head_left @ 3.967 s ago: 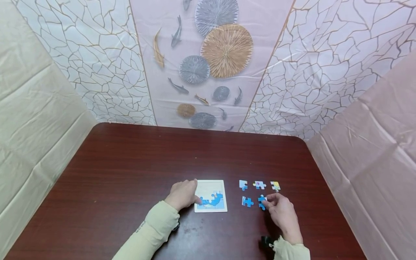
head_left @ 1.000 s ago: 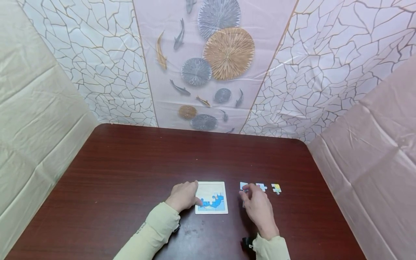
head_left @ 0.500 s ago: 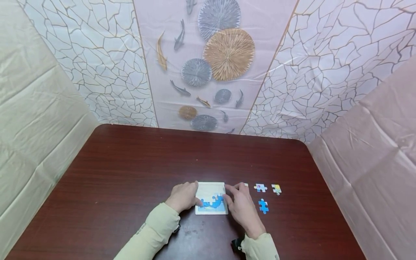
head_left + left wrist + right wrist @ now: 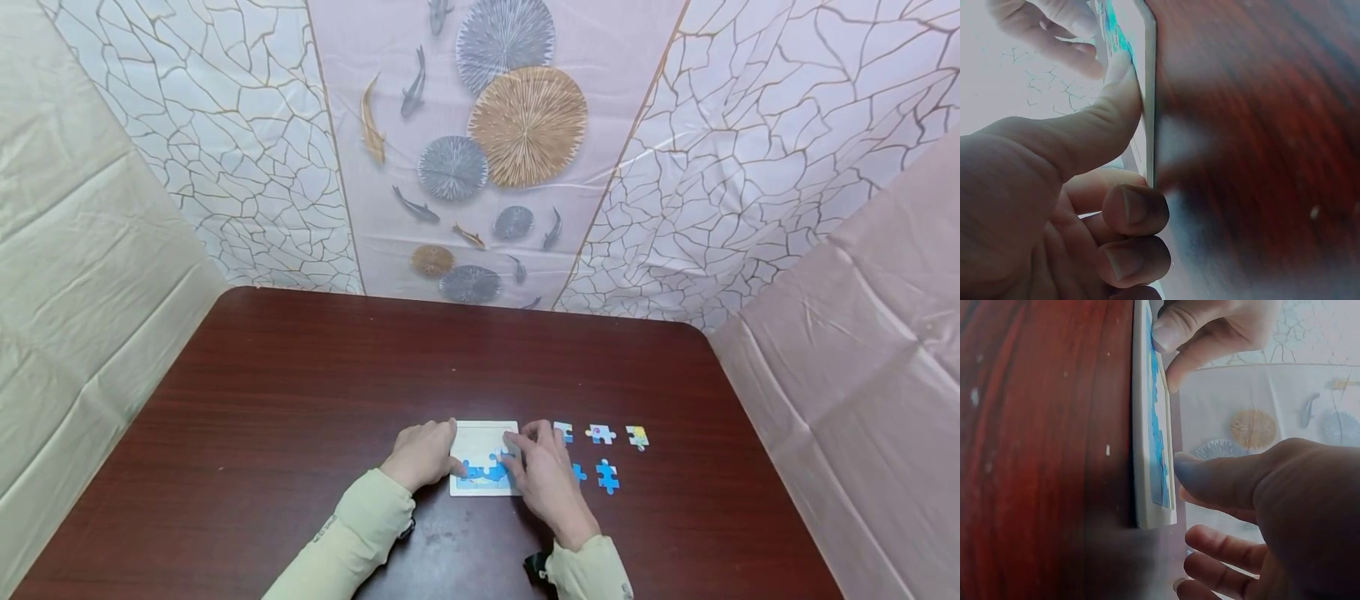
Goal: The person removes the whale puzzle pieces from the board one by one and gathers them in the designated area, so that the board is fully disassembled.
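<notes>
A pale square puzzle tray (image 4: 480, 490) lies on the table with joined blue jigsaw pieces (image 4: 480, 472) along its near part. My left hand (image 4: 422, 452) holds the tray's left side, its thumb lying over the rim onto the picture. In the left wrist view the thumb (image 4: 1107, 112) reaches across the tray's edge, with two fingers curled beside it. My right hand (image 4: 546, 475) is over the tray's right side, thumb and index finger spread apart. The right wrist view shows its thumb (image 4: 1210, 478) close by the picture and no loose piece between the fingers; contact is unclear.
Right of the tray lie loose jigsaw pieces: a blue and white one (image 4: 564, 432), a white one with a pink swirl (image 4: 600, 433), a yellow one (image 4: 637, 437), and two blue ones (image 4: 608, 476), one partly behind the right hand. A patterned curtain (image 4: 465, 250) hangs behind the brown table (image 4: 337, 358).
My right hand has moved left from the loose pieces to the tray's right side, uncovering the blue pieces. The left hand has kept its hold on the tray.
</notes>
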{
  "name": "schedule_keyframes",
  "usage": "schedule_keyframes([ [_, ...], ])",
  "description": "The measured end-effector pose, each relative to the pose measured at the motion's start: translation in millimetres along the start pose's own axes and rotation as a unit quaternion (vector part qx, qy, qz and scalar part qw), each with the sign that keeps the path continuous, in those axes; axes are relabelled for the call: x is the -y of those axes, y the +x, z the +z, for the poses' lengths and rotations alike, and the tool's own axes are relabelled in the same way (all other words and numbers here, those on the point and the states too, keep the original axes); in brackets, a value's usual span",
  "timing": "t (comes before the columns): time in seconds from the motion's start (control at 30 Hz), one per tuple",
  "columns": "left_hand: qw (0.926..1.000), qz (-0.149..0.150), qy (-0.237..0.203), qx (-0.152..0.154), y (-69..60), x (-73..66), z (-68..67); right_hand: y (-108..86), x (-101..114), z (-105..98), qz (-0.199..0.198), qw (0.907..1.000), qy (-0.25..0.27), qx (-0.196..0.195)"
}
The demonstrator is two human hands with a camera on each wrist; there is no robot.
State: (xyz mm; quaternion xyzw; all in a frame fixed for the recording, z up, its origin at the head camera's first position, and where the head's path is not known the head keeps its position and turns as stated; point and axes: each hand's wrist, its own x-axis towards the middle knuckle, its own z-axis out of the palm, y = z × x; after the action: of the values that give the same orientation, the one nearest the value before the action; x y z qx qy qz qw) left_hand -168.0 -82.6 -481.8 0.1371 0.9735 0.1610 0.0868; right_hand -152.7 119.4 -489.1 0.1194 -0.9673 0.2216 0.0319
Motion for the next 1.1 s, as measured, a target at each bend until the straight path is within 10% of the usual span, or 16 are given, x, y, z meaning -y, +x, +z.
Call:
schedule_keyframes([
  [1.1, 0.9999, 0.002, -0.003, -0.011, 0.4, 1.9, 2.1, 1.4, -1.5, 1.0, 0.018, 0.9996, -0.008, 0.019],
])
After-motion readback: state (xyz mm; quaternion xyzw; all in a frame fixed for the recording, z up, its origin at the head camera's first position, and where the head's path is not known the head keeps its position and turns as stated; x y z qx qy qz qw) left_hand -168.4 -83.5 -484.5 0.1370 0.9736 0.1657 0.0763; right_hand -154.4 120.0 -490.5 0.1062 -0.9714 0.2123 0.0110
